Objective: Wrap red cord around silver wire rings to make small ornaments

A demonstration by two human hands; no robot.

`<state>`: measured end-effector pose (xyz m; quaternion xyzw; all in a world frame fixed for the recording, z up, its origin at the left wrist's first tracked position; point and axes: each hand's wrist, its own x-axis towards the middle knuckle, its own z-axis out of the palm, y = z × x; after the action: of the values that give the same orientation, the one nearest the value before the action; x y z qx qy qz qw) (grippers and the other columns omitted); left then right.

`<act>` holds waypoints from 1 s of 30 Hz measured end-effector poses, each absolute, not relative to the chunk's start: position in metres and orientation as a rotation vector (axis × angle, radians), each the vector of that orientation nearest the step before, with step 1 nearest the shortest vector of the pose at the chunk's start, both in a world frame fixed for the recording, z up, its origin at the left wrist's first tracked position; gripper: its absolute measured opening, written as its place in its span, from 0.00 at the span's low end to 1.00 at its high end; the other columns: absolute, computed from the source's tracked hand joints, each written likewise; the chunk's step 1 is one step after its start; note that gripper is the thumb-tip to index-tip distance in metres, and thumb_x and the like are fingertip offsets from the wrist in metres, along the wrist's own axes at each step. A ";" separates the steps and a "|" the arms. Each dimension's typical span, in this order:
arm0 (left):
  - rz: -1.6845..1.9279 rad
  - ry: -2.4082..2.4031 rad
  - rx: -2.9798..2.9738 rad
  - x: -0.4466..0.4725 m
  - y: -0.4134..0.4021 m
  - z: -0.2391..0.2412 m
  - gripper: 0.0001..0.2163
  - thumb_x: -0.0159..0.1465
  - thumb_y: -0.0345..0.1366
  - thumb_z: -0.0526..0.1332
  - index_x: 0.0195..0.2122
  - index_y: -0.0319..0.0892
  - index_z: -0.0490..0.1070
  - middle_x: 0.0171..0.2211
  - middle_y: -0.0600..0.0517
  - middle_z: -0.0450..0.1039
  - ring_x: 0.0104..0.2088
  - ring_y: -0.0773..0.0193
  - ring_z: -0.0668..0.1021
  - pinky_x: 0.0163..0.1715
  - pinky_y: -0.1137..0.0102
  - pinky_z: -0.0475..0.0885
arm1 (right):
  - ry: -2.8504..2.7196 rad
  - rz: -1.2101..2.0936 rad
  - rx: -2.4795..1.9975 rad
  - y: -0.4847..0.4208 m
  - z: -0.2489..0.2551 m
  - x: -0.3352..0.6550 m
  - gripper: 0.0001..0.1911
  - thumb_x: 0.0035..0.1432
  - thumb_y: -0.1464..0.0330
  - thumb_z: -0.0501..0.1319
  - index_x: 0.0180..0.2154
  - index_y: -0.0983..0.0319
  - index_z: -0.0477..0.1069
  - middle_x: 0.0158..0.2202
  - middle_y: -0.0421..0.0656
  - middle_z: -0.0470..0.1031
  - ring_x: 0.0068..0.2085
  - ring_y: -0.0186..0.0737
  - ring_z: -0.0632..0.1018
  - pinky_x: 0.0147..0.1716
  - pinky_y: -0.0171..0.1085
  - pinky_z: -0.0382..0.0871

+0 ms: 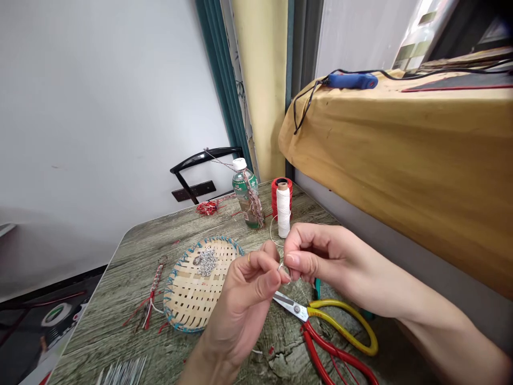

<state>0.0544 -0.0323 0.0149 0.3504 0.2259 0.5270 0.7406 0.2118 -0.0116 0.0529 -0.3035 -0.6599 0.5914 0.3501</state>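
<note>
Left hand and right hand nearest, fingers of both pinching small shiny loop just right of frame centre. Uneven pinch could let tiny, likely slick piece slip, drop by scissors, vanish against mottled surface.

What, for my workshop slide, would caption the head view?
Left hand and right hand hold a small silvery loop near red-and-yellow-handled metal scissors and a shallow, blue-rimmed woven tray.
</note>
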 end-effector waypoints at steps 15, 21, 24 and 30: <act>1.180 0.509 0.933 0.053 -0.037 0.023 0.05 0.56 0.32 0.66 0.23 0.41 0.75 0.24 0.56 0.61 0.30 0.70 0.66 0.34 0.74 0.63 | -1.143 2.399 -0.344 0.009 0.024 0.211 0.09 0.50 0.69 0.67 0.27 0.69 0.71 0.19 0.35 0.66 0.18 0.21 0.62 0.14 0.22 0.50; 1.218 0.564 0.928 0.054 -0.038 0.028 0.07 0.59 0.32 0.62 0.23 0.42 0.73 0.25 0.56 0.62 0.31 0.68 0.65 0.36 0.71 0.62 | -1.209 2.057 -0.376 -0.004 0.033 0.204 0.09 0.53 0.69 0.65 0.27 0.68 0.69 0.23 0.36 0.64 0.25 0.24 0.62 0.23 0.25 0.54; 1.182 0.620 0.942 0.048 -0.037 0.031 0.10 0.61 0.35 0.60 0.23 0.41 0.75 0.25 0.55 0.63 0.31 0.67 0.65 0.35 0.72 0.61 | -1.253 1.973 -0.407 -0.009 0.036 0.203 0.10 0.56 0.68 0.63 0.27 0.67 0.68 0.26 0.38 0.64 0.27 0.26 0.62 0.26 0.28 0.54; 0.936 0.602 0.873 0.037 -0.034 0.035 0.04 0.51 0.36 0.69 0.24 0.41 0.79 0.18 0.57 0.64 0.19 0.75 0.60 0.20 0.76 0.54 | -1.207 2.050 -0.479 -0.012 0.038 0.203 0.12 0.53 0.64 0.64 0.26 0.66 0.67 0.22 0.36 0.62 0.24 0.27 0.60 0.24 0.29 0.50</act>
<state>0.0369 -0.0341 0.0346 0.4009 0.2767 0.4301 0.7601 0.2034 -0.0125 0.0377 -0.1849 -0.4660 0.7914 0.3499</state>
